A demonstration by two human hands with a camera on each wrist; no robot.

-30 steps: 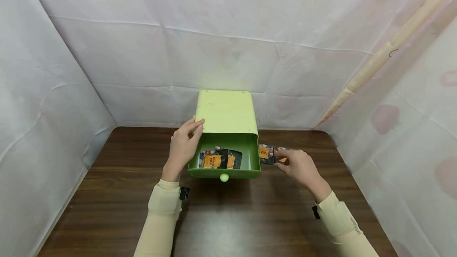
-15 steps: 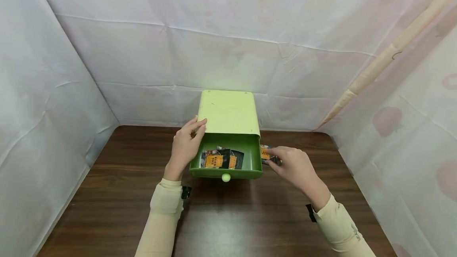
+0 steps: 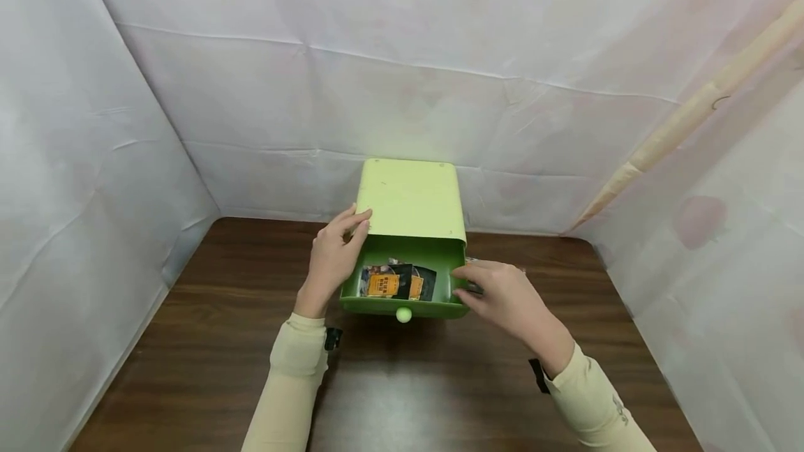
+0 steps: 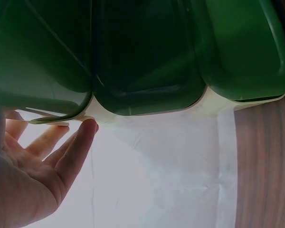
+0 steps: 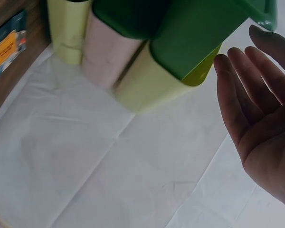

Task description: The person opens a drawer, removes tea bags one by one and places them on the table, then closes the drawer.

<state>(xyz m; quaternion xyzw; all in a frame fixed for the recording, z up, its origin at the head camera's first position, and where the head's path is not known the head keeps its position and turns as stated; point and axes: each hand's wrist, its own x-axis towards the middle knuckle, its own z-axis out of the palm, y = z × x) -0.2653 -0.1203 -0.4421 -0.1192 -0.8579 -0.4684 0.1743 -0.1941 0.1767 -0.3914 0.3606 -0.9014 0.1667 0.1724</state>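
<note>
- Right hand (image 3: 505, 298) has moved left, from packets on the table (image 3: 402, 382) to the right wall of the pulled-out green drawer (image 3: 370, 307); thumb apart, fingers loosely extended.
- Overlapping black pouches (image 3: 382, 284) with orange labels lie inside, near the front.
- Left hand (image 3: 331, 257), fingers spread, touches the pale green cabinet (image 3: 411, 197) at its near left edge.
- Another pouch (image 5: 8, 47) lies right of the cabinet.

Cabinet (image 3: 411, 197): yellow-green top, upright
Drawer (image 3: 370, 307): green, round-knobbed, pulled out
Packets (image 3: 384, 284): black, orange-labelled, overlapping inside the drawer
Loose packet (image 5: 6, 49): orange-labelled, outside the drawer
</note>
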